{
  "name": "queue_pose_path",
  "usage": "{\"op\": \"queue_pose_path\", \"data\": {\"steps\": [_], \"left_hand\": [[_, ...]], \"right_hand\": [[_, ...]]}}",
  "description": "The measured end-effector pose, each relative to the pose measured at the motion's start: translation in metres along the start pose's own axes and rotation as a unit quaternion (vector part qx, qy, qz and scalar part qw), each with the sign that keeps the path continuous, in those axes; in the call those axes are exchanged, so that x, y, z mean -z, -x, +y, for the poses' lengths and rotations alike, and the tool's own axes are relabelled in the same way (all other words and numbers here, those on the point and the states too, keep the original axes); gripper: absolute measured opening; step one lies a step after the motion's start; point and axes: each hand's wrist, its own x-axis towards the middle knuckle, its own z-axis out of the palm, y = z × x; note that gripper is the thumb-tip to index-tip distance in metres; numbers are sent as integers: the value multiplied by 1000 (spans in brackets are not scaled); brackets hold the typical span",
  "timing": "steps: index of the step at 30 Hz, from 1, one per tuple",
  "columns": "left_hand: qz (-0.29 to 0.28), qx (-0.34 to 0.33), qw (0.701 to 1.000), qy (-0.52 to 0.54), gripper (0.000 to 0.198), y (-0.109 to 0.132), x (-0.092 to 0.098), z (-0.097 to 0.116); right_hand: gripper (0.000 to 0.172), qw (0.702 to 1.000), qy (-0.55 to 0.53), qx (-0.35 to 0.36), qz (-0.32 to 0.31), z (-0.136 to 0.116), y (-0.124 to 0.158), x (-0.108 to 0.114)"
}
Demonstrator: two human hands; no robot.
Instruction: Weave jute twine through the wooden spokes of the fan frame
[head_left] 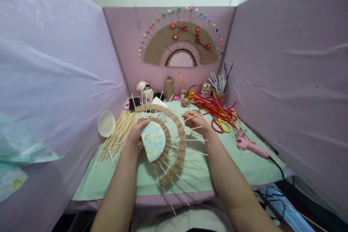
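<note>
— Which stage is this?
— Weaving, I judge. The half-woven fan (179,145) lies mid-frame on the tabletop (244,165). The left hand (136,133) has its fingers clasped on the fan's floral centre, and the right hand (196,120) has its fingers pinched shut on a spoke (193,129).
— And next?
— It calls for a snug pass between spokes.

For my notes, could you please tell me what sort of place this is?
Probably a handicraft workstation: a finished woven fan hangs at the back, with loose wooden skewers and a pink glue gun nearby.
</note>
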Motion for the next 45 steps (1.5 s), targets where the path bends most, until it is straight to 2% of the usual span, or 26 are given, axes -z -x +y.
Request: {"op": "queue_pose_path", "data": {"steps": [3,8,12,19,25,30,37,42,45], "left_hand": [[12,-7,1000,7,8,-2,2,-1],[19,1,1000,6,9,-3,4,-1],[32,3,999,7,11,-4,3,-1],[59,-22,998,6,18,-4,1,0],[53,13,999,-2,12,-3,1,1],[61,0,998,-6,12,-5,2,0],[94,-35,995,28,19,-9,2,-2],[117,-59,990,48,22,-10,2,-3],[129,-67,988,59,25,-11,2,-3]], "right_hand": [[33,1000,-16,26,6,-1,-3,3],[38,993,-52,73,71,-1,-7,7],[43,988,-38,101,113,2,-10,7],[40,959,64,169,220,7,-12,13],[34,925,180,204,265,4,-10,16],[34,924,188,208,260,0,-6,15],[36,945,82,205,241,1,-9,15],[38,974,-45,143,171,1,-12,11],[42,981,-94,102,135,0,-11,8]]}}
